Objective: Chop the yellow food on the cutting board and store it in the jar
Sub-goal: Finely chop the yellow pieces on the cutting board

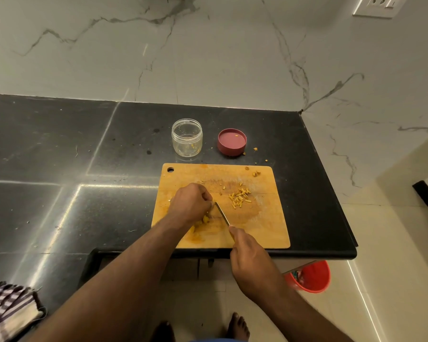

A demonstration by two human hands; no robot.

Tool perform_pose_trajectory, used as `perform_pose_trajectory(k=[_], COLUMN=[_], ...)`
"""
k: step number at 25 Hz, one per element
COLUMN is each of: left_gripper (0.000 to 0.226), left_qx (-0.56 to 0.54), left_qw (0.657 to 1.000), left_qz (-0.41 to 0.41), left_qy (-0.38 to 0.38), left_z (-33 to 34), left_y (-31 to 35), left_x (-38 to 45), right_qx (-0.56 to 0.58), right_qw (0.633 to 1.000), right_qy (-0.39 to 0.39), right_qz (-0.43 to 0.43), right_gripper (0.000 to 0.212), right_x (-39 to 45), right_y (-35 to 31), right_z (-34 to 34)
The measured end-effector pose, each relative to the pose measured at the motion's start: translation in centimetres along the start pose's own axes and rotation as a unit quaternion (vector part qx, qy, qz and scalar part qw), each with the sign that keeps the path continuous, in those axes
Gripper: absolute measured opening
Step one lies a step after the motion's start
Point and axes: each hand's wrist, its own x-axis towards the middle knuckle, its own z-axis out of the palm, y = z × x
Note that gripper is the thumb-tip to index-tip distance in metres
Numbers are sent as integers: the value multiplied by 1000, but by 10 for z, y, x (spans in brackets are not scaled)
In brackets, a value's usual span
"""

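White marble-patterned walls meet at a corner behind a dark polished stone surface [59, 149], and a wall socket [378, 4] sits high on the right. On the surface, near its front edge, lies a wooden cutting board [269, 233] with a hanging hole in its far left corner.

Of the two hands, the left hand [189, 203] rests on the board's left part with its fingers curled down over a chunk of yellow food [205, 219], pinning it in place. The right hand [251, 257] is wrapped around the handle of a knife [222, 213], forefinger lying along the top; the blade slants away from the person and stands just beside the left fingers, edge down at the food. To the right of the blade, a small heap of chopped yellow pieces [240, 197] lies near the middle of the board, and a few stray bits sit at its far right corner.

Beyond the board stands a clear jar [187, 137], upright and open, apparently almost empty. Just to its right a dark red lid [232, 142] lies upturned, with a yellow crumb inside it and more crumbs on the surface nearby.

A checked cloth [8, 309] hangs at the lower left. Down on the pale tiled floor stands a red bucket [311, 277], and the person's bare feet [237, 327] show at the bottom.
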Motion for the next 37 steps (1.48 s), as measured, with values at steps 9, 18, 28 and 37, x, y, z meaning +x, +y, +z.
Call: perform_pose_trajectory(k=[9,18,28,37], left_gripper=[8,6,16,13], left_qx=[-11,-16,1,7], left_qw=[1000,1000,999,999], left_qz=[6,1,14,7], left_qy=[22,26,32,31], left_z=[0,0,1,0], left_y=[0,2,-2,-3], left_x=[-6,-7,-7,-6], right_qx=[19,4,16,-3], right_qw=[999,1000,999,1000], right_qy=[22,14,32,15], right_qz=[25,6,9,4], right_gripper=[45,43,43,43], right_x=[12,6,10,6], right_y=[-5,0,-7,-3], right_z=[0,8,3,9])
